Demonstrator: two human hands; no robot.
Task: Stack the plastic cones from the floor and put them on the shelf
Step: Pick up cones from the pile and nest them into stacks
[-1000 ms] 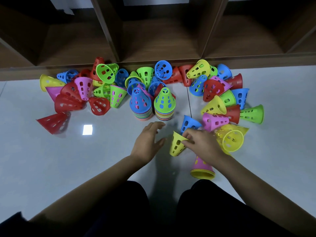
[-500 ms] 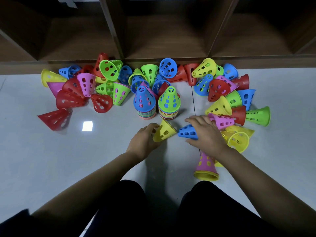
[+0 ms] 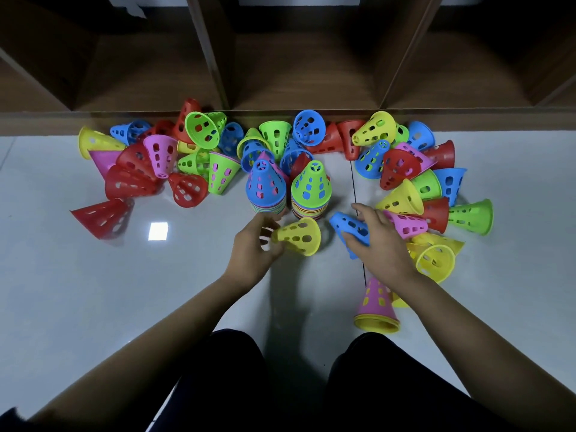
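In the head view, a glossy pale floor (image 3: 93,291) is seen before a dark wooden shelf (image 3: 299,76), with a blue-topped stack (image 3: 265,191) and a green-topped stack (image 3: 311,190) stood side by side among loose cones. Just before the stacks, a yellow cone (image 3: 299,236) is pinched at its narrow end by the fingers of the left hand (image 3: 252,254). A tilted blue cone (image 3: 347,224) is gripped by the curled fingers of the right hand (image 3: 381,241).
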